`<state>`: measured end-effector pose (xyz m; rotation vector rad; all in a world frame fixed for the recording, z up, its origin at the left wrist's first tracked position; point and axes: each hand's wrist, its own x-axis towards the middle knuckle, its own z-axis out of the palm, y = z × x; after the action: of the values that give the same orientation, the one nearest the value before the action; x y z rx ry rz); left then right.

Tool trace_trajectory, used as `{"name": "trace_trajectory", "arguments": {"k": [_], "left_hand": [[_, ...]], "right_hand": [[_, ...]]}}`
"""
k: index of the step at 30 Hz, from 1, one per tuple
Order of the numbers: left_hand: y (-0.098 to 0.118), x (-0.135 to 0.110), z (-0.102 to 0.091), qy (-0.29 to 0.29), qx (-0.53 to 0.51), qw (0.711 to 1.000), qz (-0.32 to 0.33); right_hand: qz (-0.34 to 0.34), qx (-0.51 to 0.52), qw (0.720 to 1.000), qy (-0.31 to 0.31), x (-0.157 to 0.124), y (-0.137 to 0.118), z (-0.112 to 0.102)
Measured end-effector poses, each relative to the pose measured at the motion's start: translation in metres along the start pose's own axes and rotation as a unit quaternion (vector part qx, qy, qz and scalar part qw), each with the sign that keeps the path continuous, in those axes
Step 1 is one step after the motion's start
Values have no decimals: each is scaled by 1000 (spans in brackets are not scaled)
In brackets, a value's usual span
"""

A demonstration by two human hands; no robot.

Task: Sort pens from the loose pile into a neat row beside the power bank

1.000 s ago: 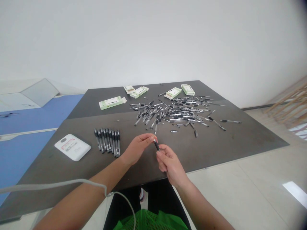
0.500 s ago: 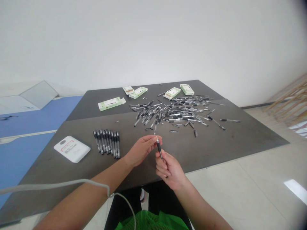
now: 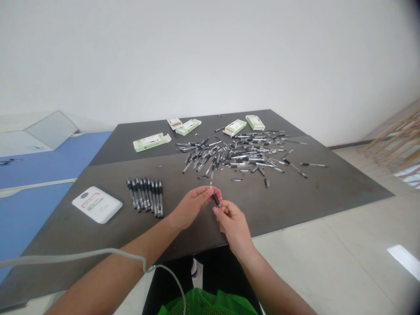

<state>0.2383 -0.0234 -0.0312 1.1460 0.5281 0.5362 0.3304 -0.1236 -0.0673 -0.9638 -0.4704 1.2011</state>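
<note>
Two bare hands, left hand (image 3: 189,208) and right hand (image 3: 233,227), raised close together over a dark gray table (image 3: 297,192), with one slim black pen (image 3: 215,198) held between them. Pen tilted, thin end pointed at 11 o'clock, and clearly pinched by the left fingertips (image 3: 207,191). Right fingertips (image 3: 219,210) curled in right by its lower end, but no way to tell from this angle whether they actually gripped it. Big messy pile of pens (image 3: 236,155) sitting at 12 o'clock from the hands, with a few strays out toward 2 o'clock. Tidy row of black pens (image 3: 145,197) lined up side by side at 9 o'clock, and a flat white case (image 3: 97,204) just past it. Five green-and-white cartons (image 3: 151,142) spread along the far side, from 11 to 1 o'clock. Gray cable (image 3: 65,256) draped over the left forearm, blue desk (image 3: 39,162) off past the table at 10 o'clock, green mesh fabric (image 3: 203,304) down at 6 o'clock.
</note>
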Motion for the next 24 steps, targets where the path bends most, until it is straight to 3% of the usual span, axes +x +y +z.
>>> {"name": "trace_trajectory", "arguments": {"k": [3,5,7,9,12,14,16,20,24], "left_hand": [[-2,-1,1,-30,-40,999,-13],[-2,-3,1,-45,-68,996,-24],[-2,-3,1,-46,-79,996,-26],[-2,-3,1,-36,-67,997,-19],[-2,-2,0,-16,-23,1000,-2],[-4,-1,0,-18,-14,1000,3],[-7,0,0,-27,-30,999,1],[-9,6,-2,-46,-48,998,-19],[-7,14,-6,-67,-29,997,-35]], "right_hand": [[89,81,989,-90,0,-2,-5],[171,186,952,-175,-1,-3,-8],[211,247,921,-214,-3,-4,-8],[194,245,930,-194,-4,-3,-5],[97,151,979,-94,-4,0,2],[60,114,990,-53,-3,2,3],[106,153,979,-87,-2,2,0],[222,297,907,-198,1,-1,-11],[223,308,904,-196,2,-6,-14]]}}
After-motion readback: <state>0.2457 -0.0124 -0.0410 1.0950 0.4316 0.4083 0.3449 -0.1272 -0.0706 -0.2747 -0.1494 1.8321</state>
